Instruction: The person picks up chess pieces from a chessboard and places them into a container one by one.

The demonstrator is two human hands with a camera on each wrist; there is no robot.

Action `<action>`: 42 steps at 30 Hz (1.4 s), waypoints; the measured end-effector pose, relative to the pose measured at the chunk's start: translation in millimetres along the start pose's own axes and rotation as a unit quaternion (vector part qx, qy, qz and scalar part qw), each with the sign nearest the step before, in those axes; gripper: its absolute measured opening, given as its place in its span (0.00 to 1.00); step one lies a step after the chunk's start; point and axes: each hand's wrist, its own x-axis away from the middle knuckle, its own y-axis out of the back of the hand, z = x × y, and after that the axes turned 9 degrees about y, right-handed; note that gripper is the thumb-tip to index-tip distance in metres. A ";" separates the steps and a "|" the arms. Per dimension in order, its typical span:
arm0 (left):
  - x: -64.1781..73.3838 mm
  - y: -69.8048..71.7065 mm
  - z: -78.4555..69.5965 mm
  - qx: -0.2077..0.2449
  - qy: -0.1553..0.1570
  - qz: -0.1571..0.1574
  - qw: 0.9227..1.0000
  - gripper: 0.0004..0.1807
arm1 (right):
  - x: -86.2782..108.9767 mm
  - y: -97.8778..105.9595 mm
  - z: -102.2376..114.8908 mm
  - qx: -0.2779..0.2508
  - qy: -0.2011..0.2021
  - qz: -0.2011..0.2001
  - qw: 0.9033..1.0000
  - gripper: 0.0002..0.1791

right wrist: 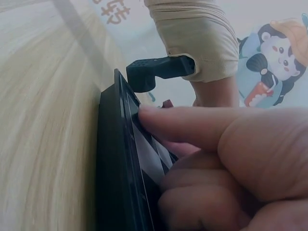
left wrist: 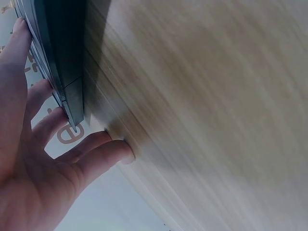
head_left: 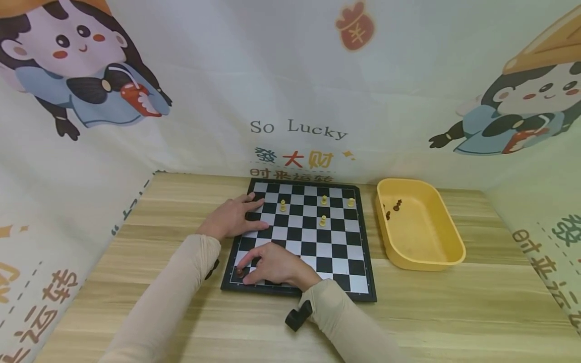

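Observation:
A black-and-white chessboard (head_left: 333, 237) lies on the table. At its near left corner, a small dark brown chess piece (head_left: 239, 271) stands between the thumb and index finger of my right hand (head_left: 277, 264), which grips it. In the right wrist view the thumb (right wrist: 187, 126) hides most of the piece, and only its top (right wrist: 167, 103) shows. My left hand (head_left: 229, 218) rests at the board's left edge with fingers spread, some over the squares. In the left wrist view, two fingertips of the left hand (left wrist: 48, 178) reach past the board's side (left wrist: 65, 62) to the wood.
Several pale yellow chess pieces stand on the far half of the board, one pawn (head_left: 323, 221) nearer the middle. Right of the board sits a yellow plastic bin (head_left: 422, 227) holding a few dark pieces (head_left: 397, 204). A printed cloth (head_left: 299, 85) hangs behind the table.

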 end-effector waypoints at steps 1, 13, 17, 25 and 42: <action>0.1 0.0 -0.1 0.000 -0.002 -0.002 1.000 0.46 | -0.6 -1.1 0.0 0.005 -0.003 -0.006 1.000 0.11; -0.8 0.1 0.6 -0.004 -0.002 -0.003 1.000 0.46 | -2.7 -9.5 2.4 0.104 -0.002 -0.038 0.994 0.06; -0.5 0.9 1.4 -0.001 -0.002 -0.003 1.000 0.46 | -2.4 -11.7 5.3 0.145 -0.002 -0.044 0.988 0.06; -1.8 -1.8 2.1 0.004 -0.001 -0.001 1.000 0.46 | -1.0 -11.5 2.9 0.160 0.010 -0.038 0.986 0.05; -0.1 -1.1 1.6 0.005 -0.003 -0.001 1.000 0.46 | 6.2 0.5 5.2 0.053 0.004 -0.011 0.999 0.04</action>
